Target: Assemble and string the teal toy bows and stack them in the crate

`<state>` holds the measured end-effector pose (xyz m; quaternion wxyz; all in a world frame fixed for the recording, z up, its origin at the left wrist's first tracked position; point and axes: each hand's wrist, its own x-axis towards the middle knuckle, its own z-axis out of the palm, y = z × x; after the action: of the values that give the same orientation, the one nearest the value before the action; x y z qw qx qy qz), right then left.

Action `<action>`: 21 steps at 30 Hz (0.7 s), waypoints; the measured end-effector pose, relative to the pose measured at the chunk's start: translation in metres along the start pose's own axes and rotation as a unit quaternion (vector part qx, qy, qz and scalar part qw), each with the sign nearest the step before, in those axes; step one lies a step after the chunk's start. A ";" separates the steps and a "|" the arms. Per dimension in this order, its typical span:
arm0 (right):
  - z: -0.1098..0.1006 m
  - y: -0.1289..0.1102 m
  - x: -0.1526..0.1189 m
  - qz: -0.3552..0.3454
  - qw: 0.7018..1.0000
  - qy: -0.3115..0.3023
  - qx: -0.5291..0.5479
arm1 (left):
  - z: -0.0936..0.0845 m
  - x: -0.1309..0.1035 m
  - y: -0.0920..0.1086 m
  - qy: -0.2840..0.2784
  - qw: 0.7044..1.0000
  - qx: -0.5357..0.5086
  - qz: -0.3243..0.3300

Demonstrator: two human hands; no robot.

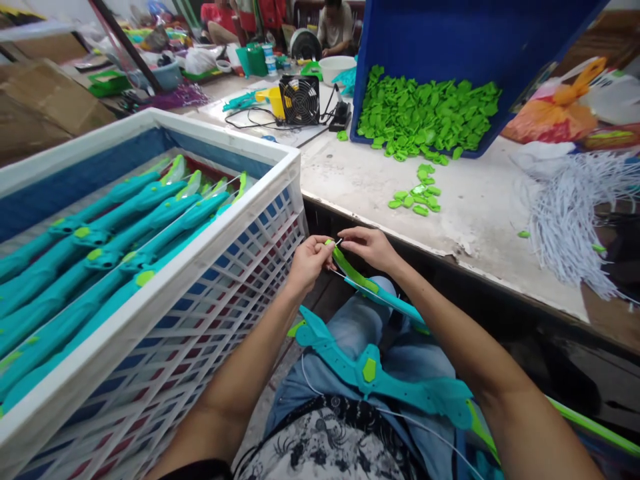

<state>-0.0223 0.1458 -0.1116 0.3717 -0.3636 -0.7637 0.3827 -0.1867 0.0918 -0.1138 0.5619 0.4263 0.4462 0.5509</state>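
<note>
A teal plastic part with a curved green limb (pixel 353 272) lies over my knees. Its green tip is pinched in my left hand (pixel 309 263), beside the white crate. My right hand (pixel 369 247) is just right of that tip, thumb and fingers closed at the end of a thin white cord (pixel 339 242). Across my lap rests another teal bow-shaped part (pixel 340 360) with a green hexagonal piece (pixel 369 369) at its middle. A white string (pixel 410 419) hangs in a loose curve below it.
At the left, a white crate (pixel 220 233) holds several teal parts (pixel 165 213). On the table (pixel 340 173) are loose green pieces (pixel 417 197), a tipped blue bin (pixel 425 40), a black fan (pixel 300 100) and white cords (pixel 575 213). A person (pixel 336 30) sits far back.
</note>
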 end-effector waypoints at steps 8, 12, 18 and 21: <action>0.008 -0.015 0.005 -0.061 0.993 -0.014 -0.096 | -0.004 -0.003 0.003 0.005 0.997 0.061 -0.044; -0.017 -0.003 0.023 -0.044 0.987 0.064 -0.137 | -0.002 -0.007 0.001 0.064 0.959 0.264 0.078; -0.092 0.013 0.046 0.079 0.892 0.426 -0.128 | 0.011 -0.014 0.005 -0.027 0.941 0.288 0.177; -0.053 -0.016 0.019 0.025 0.919 0.380 -0.103 | 0.016 0.001 0.014 -0.070 0.970 0.213 0.095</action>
<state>0.0095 0.1714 -0.0696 0.5846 -0.5366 -0.5911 0.1446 -0.1740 0.0932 -0.0965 0.4332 0.6142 0.4699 0.4629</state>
